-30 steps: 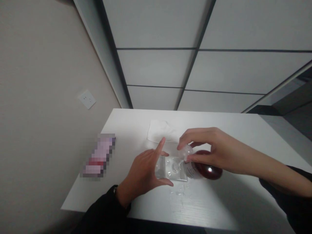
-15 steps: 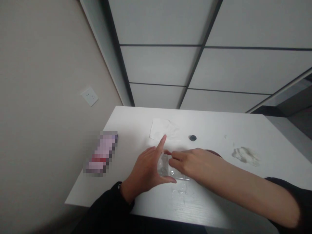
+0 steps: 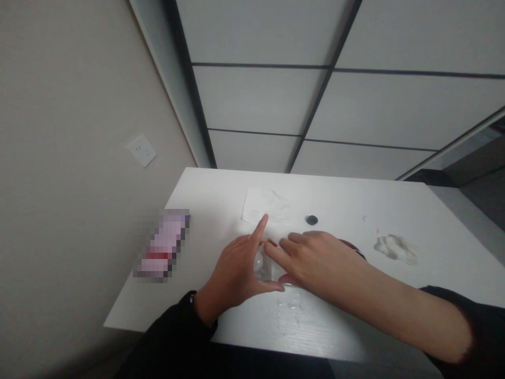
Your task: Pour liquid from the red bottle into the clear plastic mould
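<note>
Between my hands a clear plastic container (image 3: 263,266) lies low over the table, partly covered by my fingers. My left hand (image 3: 239,271) wraps round its left end, thumb along the near side and index finger pointing away past it. From the right, my right hand (image 3: 305,258) reaches over the container, its thumb at the near edge and index finger at the far edge. Its other fingers are curled, and what lies beneath the palm is hidden. Behind my right wrist shows part of a dark brown rounded thing (image 3: 352,247).
A white sheet or cloth (image 3: 260,204) and a small dark round piece (image 3: 311,220) lie beyond my hands. To the right is a crumpled, stained wipe (image 3: 396,248). A blurred pink phone-like thing (image 3: 168,245) lies left. Wet marks (image 3: 290,302) show on the white table (image 3: 252,329).
My right hand has shifted slightly left over the container, and its thumb and index finger have spread to its near and far edges. My left hand keeps its hold. The view has tilted slightly.
</note>
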`<action>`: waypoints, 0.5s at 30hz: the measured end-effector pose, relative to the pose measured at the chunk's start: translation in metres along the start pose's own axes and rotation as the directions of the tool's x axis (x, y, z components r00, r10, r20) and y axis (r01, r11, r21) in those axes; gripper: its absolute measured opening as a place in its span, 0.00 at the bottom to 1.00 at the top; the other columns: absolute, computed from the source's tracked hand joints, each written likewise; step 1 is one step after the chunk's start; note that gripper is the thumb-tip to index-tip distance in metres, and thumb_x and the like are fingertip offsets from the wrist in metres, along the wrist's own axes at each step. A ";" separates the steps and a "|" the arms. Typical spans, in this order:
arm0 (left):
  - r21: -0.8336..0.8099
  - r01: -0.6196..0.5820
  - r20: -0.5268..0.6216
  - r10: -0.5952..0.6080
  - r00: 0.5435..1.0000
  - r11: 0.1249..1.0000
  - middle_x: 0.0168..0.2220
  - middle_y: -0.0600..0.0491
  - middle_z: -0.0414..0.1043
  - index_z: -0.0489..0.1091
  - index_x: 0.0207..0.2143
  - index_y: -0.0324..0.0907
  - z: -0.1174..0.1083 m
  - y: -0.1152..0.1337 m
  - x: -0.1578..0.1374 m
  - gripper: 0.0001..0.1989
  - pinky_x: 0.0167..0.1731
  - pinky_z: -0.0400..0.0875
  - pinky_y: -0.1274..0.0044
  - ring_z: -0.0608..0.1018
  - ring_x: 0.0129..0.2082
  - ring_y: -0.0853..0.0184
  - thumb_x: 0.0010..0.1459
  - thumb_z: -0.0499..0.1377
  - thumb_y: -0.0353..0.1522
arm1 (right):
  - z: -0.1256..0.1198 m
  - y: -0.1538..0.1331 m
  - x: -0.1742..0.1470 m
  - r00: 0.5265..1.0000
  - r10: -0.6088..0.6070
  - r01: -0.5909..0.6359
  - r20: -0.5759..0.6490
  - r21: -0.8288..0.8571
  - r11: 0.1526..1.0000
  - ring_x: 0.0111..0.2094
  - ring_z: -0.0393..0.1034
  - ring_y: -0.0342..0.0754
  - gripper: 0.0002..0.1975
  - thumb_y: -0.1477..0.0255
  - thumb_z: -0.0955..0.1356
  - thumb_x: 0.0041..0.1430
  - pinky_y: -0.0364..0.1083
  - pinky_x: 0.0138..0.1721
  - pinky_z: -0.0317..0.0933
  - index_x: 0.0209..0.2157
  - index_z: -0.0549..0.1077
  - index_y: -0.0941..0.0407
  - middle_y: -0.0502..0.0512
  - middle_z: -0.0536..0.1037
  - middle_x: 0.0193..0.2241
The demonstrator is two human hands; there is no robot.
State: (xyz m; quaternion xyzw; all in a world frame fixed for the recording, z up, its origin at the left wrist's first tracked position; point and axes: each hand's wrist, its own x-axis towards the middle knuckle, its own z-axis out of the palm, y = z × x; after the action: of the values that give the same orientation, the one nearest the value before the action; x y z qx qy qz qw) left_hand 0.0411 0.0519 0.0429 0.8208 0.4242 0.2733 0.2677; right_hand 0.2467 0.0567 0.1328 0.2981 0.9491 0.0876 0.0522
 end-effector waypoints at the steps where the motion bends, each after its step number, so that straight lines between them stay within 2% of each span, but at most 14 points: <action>1: 0.002 0.001 -0.001 -0.001 1.000 1.000 0.55 0.46 0.80 0.29 0.77 0.52 0.000 0.000 0.000 0.80 0.55 0.80 0.54 0.83 0.53 0.48 0.38 0.84 0.36 | 0.001 0.001 0.000 1.000 -0.011 0.011 -0.021 0.011 1.000 0.36 0.80 0.53 0.18 0.75 0.75 0.62 0.49 0.29 0.68 0.53 0.75 0.56 0.57 0.85 0.42; 3: 0.009 0.000 -0.005 0.000 1.000 1.000 0.56 0.45 0.79 0.28 0.77 0.53 -0.001 -0.001 0.000 0.80 0.54 0.80 0.53 0.83 0.54 0.47 0.38 0.84 0.37 | 0.001 0.003 0.000 0.997 -0.047 0.049 -0.066 0.034 0.998 0.46 0.79 0.54 0.14 0.76 0.74 0.64 0.49 0.36 0.72 0.50 0.77 0.54 0.58 0.82 0.53; 5: 0.020 -0.003 -0.012 0.003 1.000 1.000 0.56 0.46 0.79 0.28 0.77 0.53 -0.002 -0.002 0.000 0.80 0.54 0.80 0.54 0.83 0.54 0.47 0.39 0.83 0.37 | 0.001 0.005 0.001 0.996 -0.057 0.060 -0.066 0.032 0.998 0.50 0.77 0.55 0.08 0.76 0.74 0.65 0.51 0.42 0.74 0.45 0.80 0.54 0.59 0.80 0.57; 7: 0.037 -0.014 -0.015 0.014 1.000 0.999 0.55 0.47 0.80 0.26 0.77 0.53 -0.002 -0.003 0.000 0.80 0.54 0.80 0.55 0.83 0.54 0.48 0.40 0.83 0.37 | -0.001 0.007 0.003 0.999 -0.030 0.030 -0.032 0.011 0.999 0.51 0.76 0.58 0.04 0.72 0.76 0.63 0.53 0.47 0.74 0.39 0.82 0.56 0.61 0.81 0.53; 8: 0.045 -0.018 -0.015 0.019 1.000 0.999 0.54 0.48 0.80 0.25 0.77 0.53 -0.002 -0.003 0.000 0.80 0.55 0.80 0.55 0.83 0.54 0.48 0.41 0.83 0.37 | -0.002 0.007 0.005 1.000 -0.013 0.013 -0.024 0.005 1.000 0.51 0.76 0.59 0.07 0.69 0.78 0.62 0.55 0.51 0.73 0.39 0.82 0.57 0.62 0.82 0.51; 11: 0.060 -0.014 -0.011 0.015 1.000 0.998 0.54 0.47 0.80 0.25 0.77 0.53 -0.003 -0.004 0.000 0.80 0.54 0.80 0.56 0.83 0.53 0.48 0.41 0.83 0.37 | -0.002 0.010 0.007 0.998 -0.041 0.042 -0.038 0.019 0.999 0.53 0.76 0.59 0.14 0.67 0.78 0.61 0.57 0.60 0.69 0.46 0.82 0.58 0.62 0.83 0.52; 13: 0.056 -0.009 -0.004 0.009 1.000 0.998 0.55 0.47 0.80 0.26 0.77 0.52 -0.003 -0.004 0.000 0.79 0.54 0.80 0.56 0.84 0.53 0.48 0.42 0.83 0.38 | -0.001 0.012 0.007 0.994 -0.105 0.106 -0.034 0.013 0.994 0.51 0.77 0.56 0.09 0.71 0.77 0.63 0.57 0.64 0.66 0.44 0.83 0.57 0.59 0.85 0.48; 15: 0.050 -0.021 0.003 0.021 1.000 0.998 0.55 0.47 0.80 0.26 0.77 0.53 -0.003 -0.004 0.000 0.79 0.54 0.80 0.56 0.84 0.53 0.49 0.42 0.83 0.38 | 0.000 0.013 0.007 0.993 -0.115 0.115 0.004 -0.010 0.993 0.47 0.78 0.55 0.05 0.68 0.76 0.65 0.58 0.67 0.62 0.38 0.84 0.55 0.56 0.86 0.37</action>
State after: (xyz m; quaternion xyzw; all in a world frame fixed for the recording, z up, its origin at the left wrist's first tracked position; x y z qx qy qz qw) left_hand 0.0369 0.0541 0.0426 0.8321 0.4219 0.2645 0.2444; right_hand 0.2483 0.0711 0.1353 0.2429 0.9641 0.0890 0.0602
